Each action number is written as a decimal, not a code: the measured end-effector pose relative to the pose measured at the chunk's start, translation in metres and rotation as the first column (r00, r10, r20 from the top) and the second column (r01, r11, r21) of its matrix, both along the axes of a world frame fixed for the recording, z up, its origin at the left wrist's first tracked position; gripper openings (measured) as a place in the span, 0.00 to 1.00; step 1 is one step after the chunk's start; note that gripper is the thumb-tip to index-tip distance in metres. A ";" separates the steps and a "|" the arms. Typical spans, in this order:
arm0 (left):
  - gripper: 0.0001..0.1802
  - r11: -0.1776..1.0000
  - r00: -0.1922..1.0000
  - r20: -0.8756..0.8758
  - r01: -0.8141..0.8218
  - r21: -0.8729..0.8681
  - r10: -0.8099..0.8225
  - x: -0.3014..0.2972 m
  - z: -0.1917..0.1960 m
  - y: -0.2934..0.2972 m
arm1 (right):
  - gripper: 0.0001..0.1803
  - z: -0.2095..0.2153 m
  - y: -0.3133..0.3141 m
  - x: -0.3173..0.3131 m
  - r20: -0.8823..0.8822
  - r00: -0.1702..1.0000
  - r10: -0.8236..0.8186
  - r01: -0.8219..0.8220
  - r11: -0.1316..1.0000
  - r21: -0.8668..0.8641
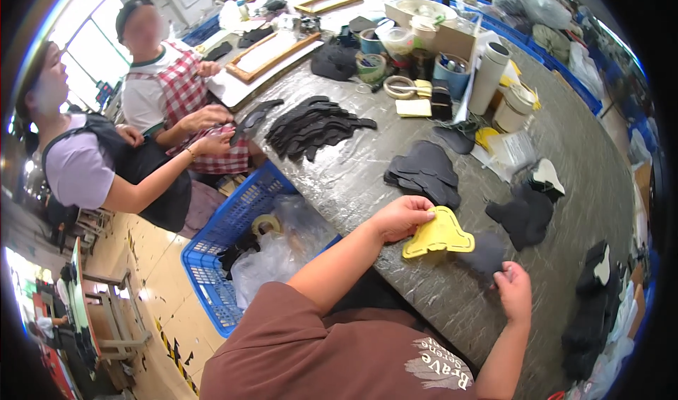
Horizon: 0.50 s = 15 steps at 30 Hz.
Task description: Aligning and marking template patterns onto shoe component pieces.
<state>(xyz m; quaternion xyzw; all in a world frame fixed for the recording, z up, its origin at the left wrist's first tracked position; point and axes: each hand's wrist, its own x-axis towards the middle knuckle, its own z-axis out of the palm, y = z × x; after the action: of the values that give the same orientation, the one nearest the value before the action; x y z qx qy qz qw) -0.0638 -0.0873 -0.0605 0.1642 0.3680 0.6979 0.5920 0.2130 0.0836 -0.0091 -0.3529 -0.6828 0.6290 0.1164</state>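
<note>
My left hand (404, 218) pinches the upper left edge of a yellow template (439, 235), a flat curved shape with slots along its border. Just right of it, my right hand (513, 284) grips the lower corner of a dark fabric piece (483, 254), which is blurred by motion. The two pieces are side by side above the table; whether they touch I cannot tell. Beyond my left hand lies a stack of black cut pieces (424, 174). Another pile of black pieces (522, 215) rests to the right of the template.
A blue plastic basket (212, 259) holding clear bags stands at the table's left edge. Rows of black pieces (314, 126), a tall flask (490, 79) and several tubs occupy the far side. Two people stand at left, one reaching a hand (212, 144) over the table edge.
</note>
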 end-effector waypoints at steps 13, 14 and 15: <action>0.16 0.923 0.384 -0.883 -0.157 -0.351 -0.270 0.056 0.040 0.036 | 0.32 0.007 -0.075 0.019 0.297 0.951 -0.083 -0.128 0.768 0.627; 0.17 0.958 0.355 -0.919 -0.160 -0.239 -0.170 0.067 0.033 0.040 | 0.33 0.005 -0.076 0.019 0.323 0.943 -0.085 -0.147 0.763 0.629; 0.19 0.968 0.261 -0.953 -0.157 -0.197 -0.151 0.076 0.030 0.041 | 0.34 0.002 -0.077 0.018 0.348 0.934 -0.082 -0.168 0.758 0.630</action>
<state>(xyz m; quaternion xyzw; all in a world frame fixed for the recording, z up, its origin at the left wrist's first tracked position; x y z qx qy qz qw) 0.0119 -0.0462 -0.0303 0.4773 0.7371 0.4016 0.2600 0.2312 0.0065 -0.0067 -0.3816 -0.8757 0.2811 0.0919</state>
